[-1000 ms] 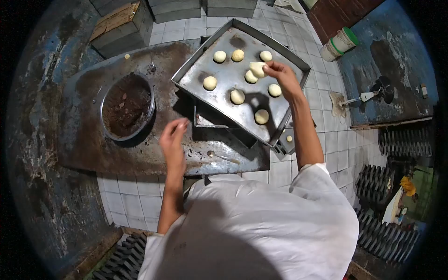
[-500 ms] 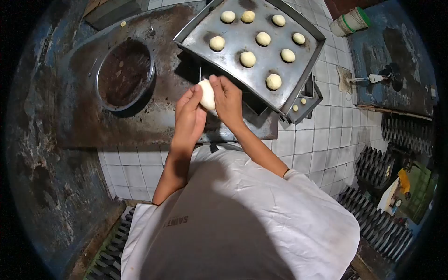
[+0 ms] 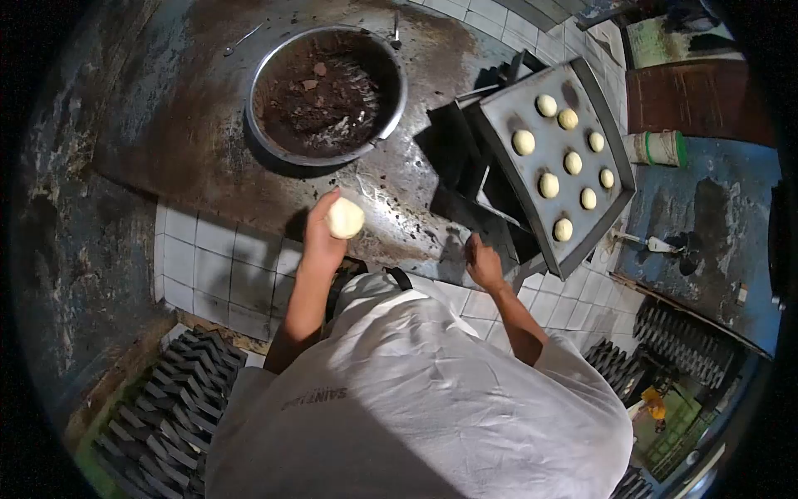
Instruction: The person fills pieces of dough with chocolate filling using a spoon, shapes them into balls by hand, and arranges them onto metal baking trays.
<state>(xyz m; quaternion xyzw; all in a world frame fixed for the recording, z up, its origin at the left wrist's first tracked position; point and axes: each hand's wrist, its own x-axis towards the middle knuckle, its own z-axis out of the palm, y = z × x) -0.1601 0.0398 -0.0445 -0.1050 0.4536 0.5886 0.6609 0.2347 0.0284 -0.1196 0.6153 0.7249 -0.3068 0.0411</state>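
My left hand [image 3: 320, 237] is closed around a pale, round dough ball [image 3: 345, 218], held over the table's near edge just below a metal bowl [image 3: 397, 112]. Inside the bowl is a dark brown crumbly filling [image 3: 312, 100] with a few larger lumps. My right hand [image 3: 484, 262] is apart from the dough, close to the near left side of a metal baking tray [image 3: 544, 237]. Its fingers are curled together, and whatever they hold, if anything, is hidden. Several dough balls [image 3: 573, 163] sit spaced out on the tray.
The worn metal table [image 3: 191, 125] has dark crumbs scattered on it. A spoon [image 3: 241, 40] lies beyond the bowl at the left. The tray rests on other dark trays [image 3: 499, 195]. A white bucket with green bands [image 3: 661, 149] stands at the right.
My hands have separated; both were on the dough, and now only the left holds it. My right hand has moved right. The view has shifted, showing the bowl nearer and the tray farther right.
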